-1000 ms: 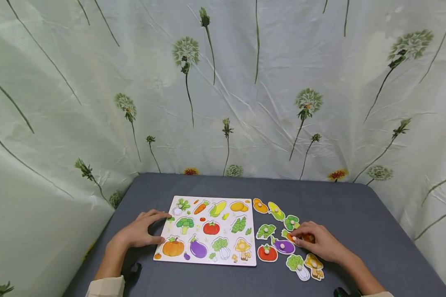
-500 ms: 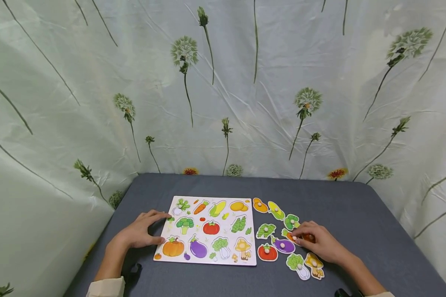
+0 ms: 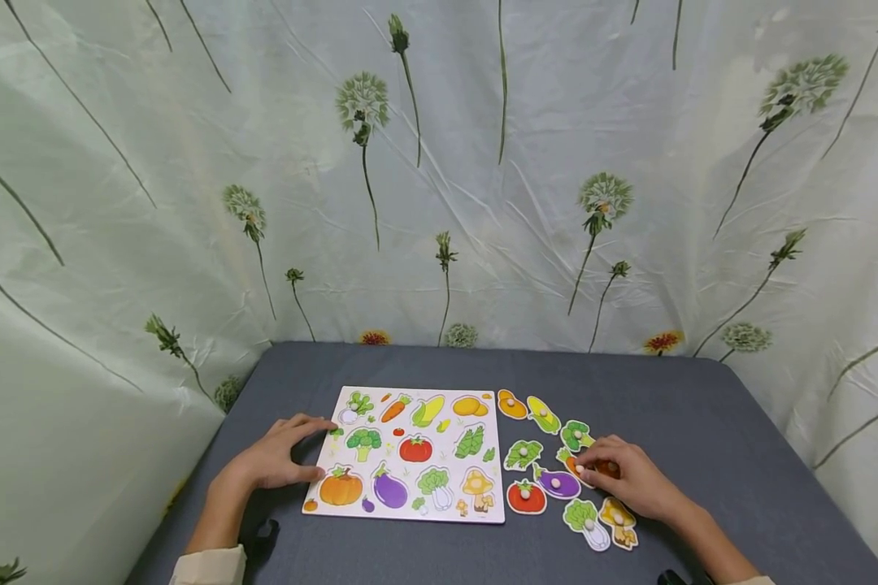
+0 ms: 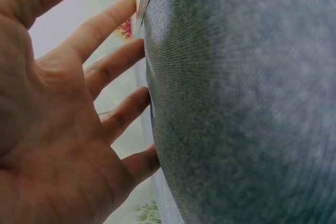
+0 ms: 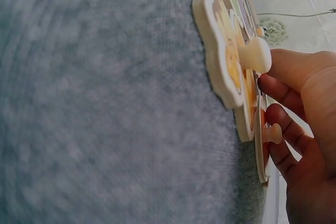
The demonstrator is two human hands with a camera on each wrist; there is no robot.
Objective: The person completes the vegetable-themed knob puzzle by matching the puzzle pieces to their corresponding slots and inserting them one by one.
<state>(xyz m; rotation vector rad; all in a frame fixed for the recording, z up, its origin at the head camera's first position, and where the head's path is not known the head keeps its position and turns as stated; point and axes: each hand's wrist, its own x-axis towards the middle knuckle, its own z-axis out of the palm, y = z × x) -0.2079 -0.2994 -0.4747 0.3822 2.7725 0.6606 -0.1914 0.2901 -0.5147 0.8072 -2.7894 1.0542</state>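
In the head view, my left hand (image 3: pixel 274 455) spreads its fingers at the left edge of a white puzzle board (image 3: pixel 380 512) printed with vegetables. Its thumb and index fingertips touch that edge; the left wrist view shows the other fingers fanned out and straight. My right hand (image 3: pixel 625 479) is among the loose knobbed pieces, thumb and index finger pinching the carrot piece (image 3: pixel 567 459) by its knob. Under that hand, an orange piece (image 3: pixel 610 469) is mostly hidden. A purple eggplant piece (image 3: pixel 558 485) lies beside the carrot. The right wrist view shows the mushroom piece's knob (image 5: pixel 255 55) near the thumb.
More pieces lie right of the board: corn (image 3: pixel 544 415), broccoli (image 3: pixel 575 435), tomato (image 3: pixel 526 497), bok choy (image 3: pixel 587 524) and mushroom (image 3: pixel 619 523). A radish piece (image 3: pixel 354 406) sits in the board's upper left. A grey cloth covers the table (image 3: pixel 410 561); a flowered curtain (image 3: pixel 439 179) hangs behind.
The carrot piece has turned and shifted slightly under my right fingers, and the broccoli piece has moved a little to the right. The left hand and board stay put.
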